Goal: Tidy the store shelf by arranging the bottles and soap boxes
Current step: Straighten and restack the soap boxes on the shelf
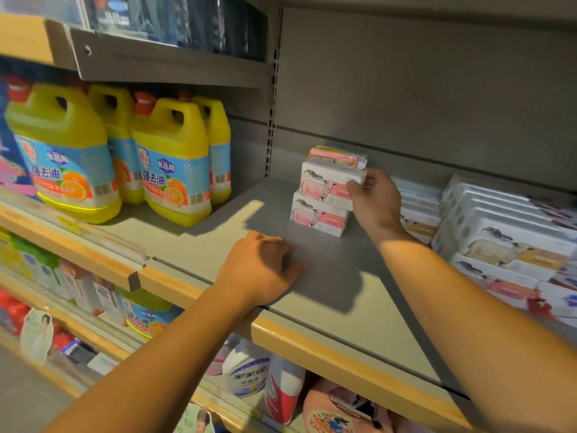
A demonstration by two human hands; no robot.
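On the grey shelf [237,226], a short stack of white-and-pink soap boxes stands at the middle back. My right hand [374,203] grips the right end of the upper soap box [324,182], which lies on a lower box [317,215]. Behind them sits a further pink-topped box [335,157]. My left hand [260,268] rests on the bare shelf in front, fingers curled, holding nothing. Several yellow dish-soap bottles [173,164] with red caps stand at the left of the shelf.
Rows of stacked white soap boxes [499,239] fill the shelf's right side. A wooden-faced front edge [312,342] runs along the shelf. The lower shelf holds bottles and packets [249,370]. Dark packaged goods sit on the shelf above [175,20].
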